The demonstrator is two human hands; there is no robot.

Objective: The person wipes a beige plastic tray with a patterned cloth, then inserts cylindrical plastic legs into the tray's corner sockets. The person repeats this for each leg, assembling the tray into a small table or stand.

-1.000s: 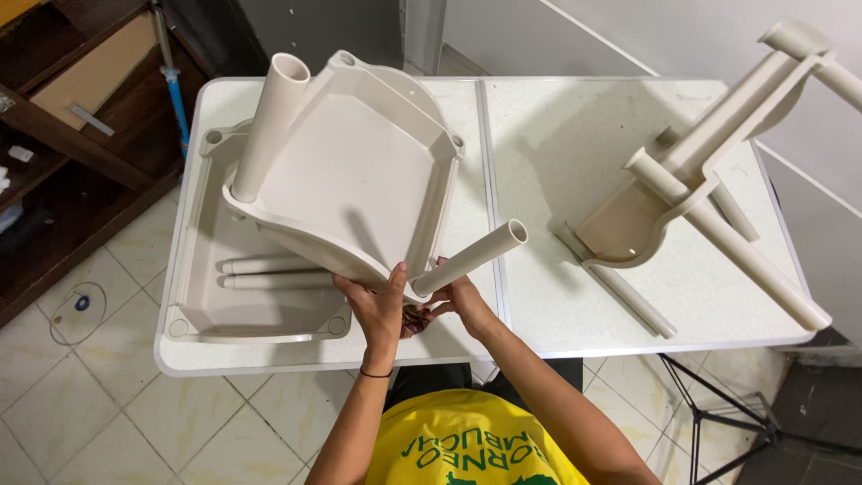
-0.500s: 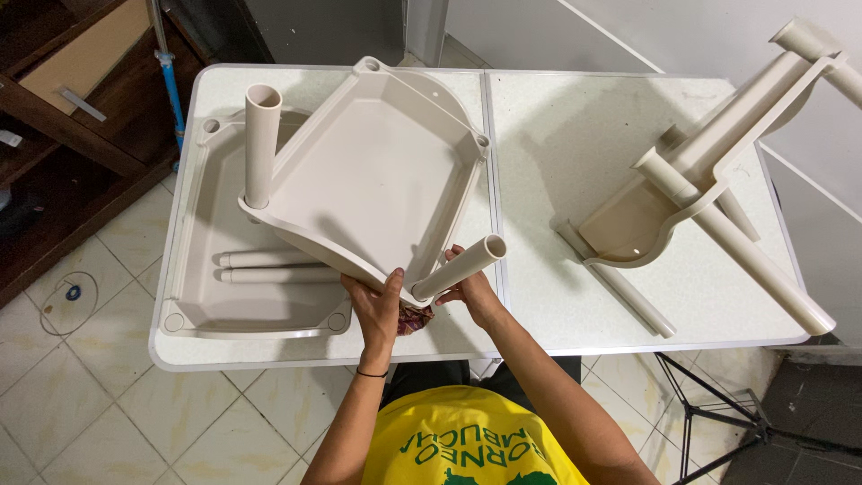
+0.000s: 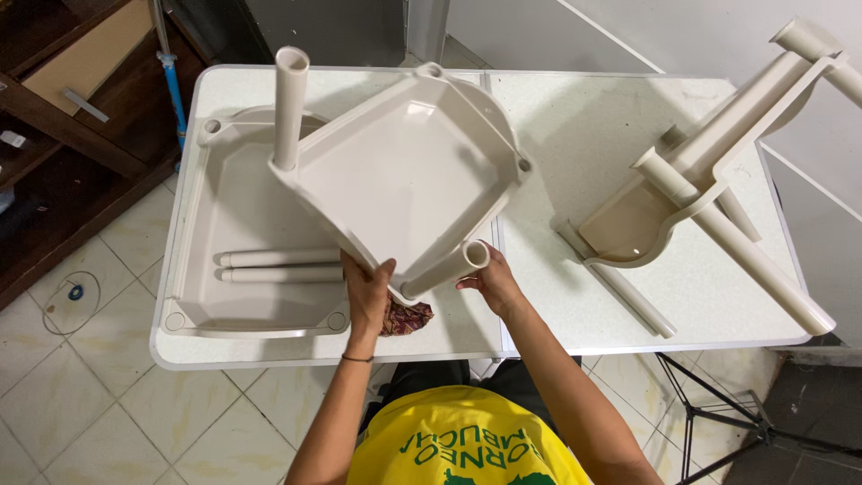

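Beige plastic stool seat point(image 3: 404, 180), flipped underside up, is tilting across the centre of the frame on a white folding table point(image 3: 575, 117), propped over a second upturned seat point(image 3: 224, 207) at the left. One leg point(image 3: 289, 108) is standing up from its far-left corner; another leg point(image 3: 444, 268) is jutting from the near corner, its long axis running toward lower centre and its open end facing the person. The left hand point(image 3: 368, 301) is gripping the seat's near rim, fingers wrapped over the edge, just left of that leg. The right hand point(image 3: 489, 283) is curling around the leg's open end from the right, though how tightly it is closing cannot be told. Both hands are sitting at the near corner, the right one closer to the leg. A dark red rag point(image 3: 409, 317) is lying on the table below the left hand. Two loose legs point(image 3: 278, 265) are resting side by side inside the left seat. An assembled stool point(image 3: 709, 180) is lying tipped over at the right of the frame.
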